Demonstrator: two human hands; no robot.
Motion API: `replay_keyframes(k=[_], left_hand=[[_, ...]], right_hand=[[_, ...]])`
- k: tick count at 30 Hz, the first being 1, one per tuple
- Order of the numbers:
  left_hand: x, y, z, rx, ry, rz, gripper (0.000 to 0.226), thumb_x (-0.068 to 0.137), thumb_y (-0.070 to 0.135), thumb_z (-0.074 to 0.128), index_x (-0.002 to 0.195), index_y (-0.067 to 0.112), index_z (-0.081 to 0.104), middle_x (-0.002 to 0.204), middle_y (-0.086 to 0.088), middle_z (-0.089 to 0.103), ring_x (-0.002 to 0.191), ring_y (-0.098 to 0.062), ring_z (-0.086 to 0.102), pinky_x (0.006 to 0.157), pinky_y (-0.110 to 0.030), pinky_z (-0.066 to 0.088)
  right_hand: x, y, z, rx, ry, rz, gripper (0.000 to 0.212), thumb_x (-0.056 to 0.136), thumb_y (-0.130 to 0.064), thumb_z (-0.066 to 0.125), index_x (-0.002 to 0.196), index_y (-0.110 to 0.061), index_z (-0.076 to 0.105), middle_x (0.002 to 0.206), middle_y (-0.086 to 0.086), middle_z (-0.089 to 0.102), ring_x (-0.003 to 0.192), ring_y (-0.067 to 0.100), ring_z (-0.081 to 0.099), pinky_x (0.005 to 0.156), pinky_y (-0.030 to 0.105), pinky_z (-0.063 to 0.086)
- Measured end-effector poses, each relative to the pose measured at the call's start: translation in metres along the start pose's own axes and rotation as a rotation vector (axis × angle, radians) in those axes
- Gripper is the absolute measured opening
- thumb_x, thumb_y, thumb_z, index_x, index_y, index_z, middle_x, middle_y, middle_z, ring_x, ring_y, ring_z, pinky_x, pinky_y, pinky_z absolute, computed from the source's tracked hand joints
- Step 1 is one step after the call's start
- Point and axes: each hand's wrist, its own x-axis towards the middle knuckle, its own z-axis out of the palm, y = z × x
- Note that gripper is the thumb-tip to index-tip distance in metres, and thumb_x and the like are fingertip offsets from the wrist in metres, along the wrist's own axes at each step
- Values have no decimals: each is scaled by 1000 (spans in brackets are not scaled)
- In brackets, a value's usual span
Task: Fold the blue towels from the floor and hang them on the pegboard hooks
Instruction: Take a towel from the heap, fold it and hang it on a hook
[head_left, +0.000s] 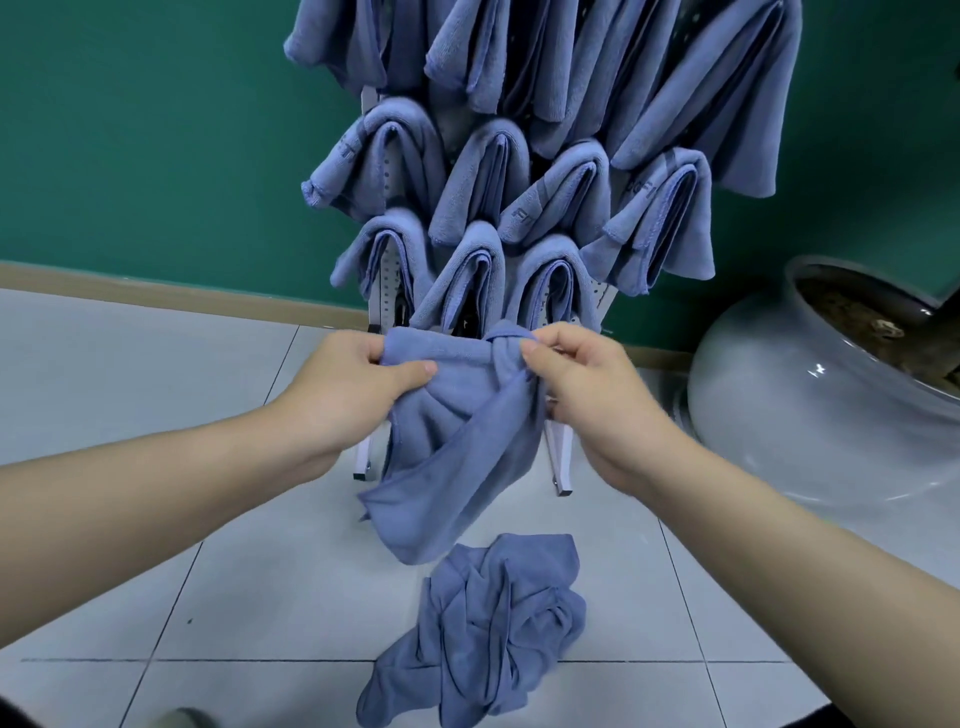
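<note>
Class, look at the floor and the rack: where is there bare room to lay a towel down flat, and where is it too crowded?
Bare tiles lie left of the towel heap, out to the skirting board, and between the heap and the grey pot. The pegboard is crowded with hung towels; both hands hold a towel before its foot.

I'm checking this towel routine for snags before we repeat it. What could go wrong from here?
The held towel is twisted near the right hand while the left hand pinches the other corner, so the fold may come out lopsided. Its low end hangs close over the floor pile and might catch it. The pegboard looks crowded, so hanging could knock a neighbour off.
</note>
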Motion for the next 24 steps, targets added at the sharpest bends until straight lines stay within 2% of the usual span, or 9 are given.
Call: replay_keyframes(k=[2, 5, 7, 11, 15, 17, 19, 22, 24], left_hand=[[11, -2, -10, 10, 14, 17, 14, 100, 10, 63, 104, 6, 76, 98, -9, 80, 87, -19, 75, 81, -35, 60], [23, -6, -25, 27, 31, 35, 19, 104, 12, 57, 111, 5, 74, 107, -12, 77, 92, -20, 71, 88, -40, 58], [30, -8, -34, 51, 58, 28, 18, 105, 14, 56, 107, 6, 72, 108, -13, 77, 93, -22, 69, 93, -44, 55], [40, -4, -48, 15, 122, 20, 18, 104, 15, 57, 95, 9, 72, 99, -9, 74, 91, -21, 66, 90, -37, 53], [43, 4, -54, -80, 179, 13, 22, 101, 18, 63, 109, 0, 73, 109, -15, 76, 94, -22, 70, 83, -27, 60], [42, 7, -53, -96, 190, 16, 21, 100, 20, 65, 105, 2, 75, 106, -13, 77, 89, -19, 70, 75, -21, 61], [39, 7, -51, -114, 175, 13, 20, 99, 23, 66, 101, 5, 76, 103, -10, 78, 86, -17, 71, 72, -19, 61], [36, 8, -49, -158, 126, 13, 20, 100, 25, 65, 100, 9, 77, 104, -7, 79, 89, -15, 73, 74, -22, 60], [34, 9, -49, -202, 107, 21, 21, 101, 25, 63, 103, 9, 76, 106, -6, 79, 97, -17, 74, 83, -27, 58]], right_hand=[[9, -6, -12, 10, 54, 22, 33, 104, -10, 56, 73, -19, 58, 75, 8, 52, 74, 22, 47, 72, 36, 43], [23, -8, -35, 41, 128, 78, 22, 105, -9, 51, 85, -15, 56, 92, 13, 54, 84, 25, 55, 71, 34, 53], [32, -4, -51, 35, 186, 107, 26, 106, -13, 49, 82, -18, 53, 93, 13, 53, 86, 26, 54, 69, 35, 52], [44, -1, -77, 29, 261, 127, 23, 108, -16, 50, 86, -16, 57, 96, 15, 59, 85, 27, 59, 64, 33, 55], [46, -3, -90, 37, 227, 129, 23, 109, -22, 52, 101, -6, 65, 100, 15, 69, 81, 23, 68, 63, 25, 59], [48, -2, -91, 89, 220, 164, 25, 109, -25, 52, 110, -5, 67, 108, 14, 70, 89, 25, 67, 69, 27, 59], [50, -1, -90, 165, 205, 198, 24, 110, -27, 50, 108, -10, 67, 106, 9, 73, 89, 22, 67, 75, 28, 56], [49, -1, -90, 254, 115, 185, 19, 107, -24, 53, 111, -13, 68, 94, 0, 76, 82, 14, 68, 76, 26, 55], [48, -2, -92, 269, 39, 127, 21, 103, -13, 57, 120, -11, 69, 102, 3, 77, 87, 15, 70, 82, 27, 56]])
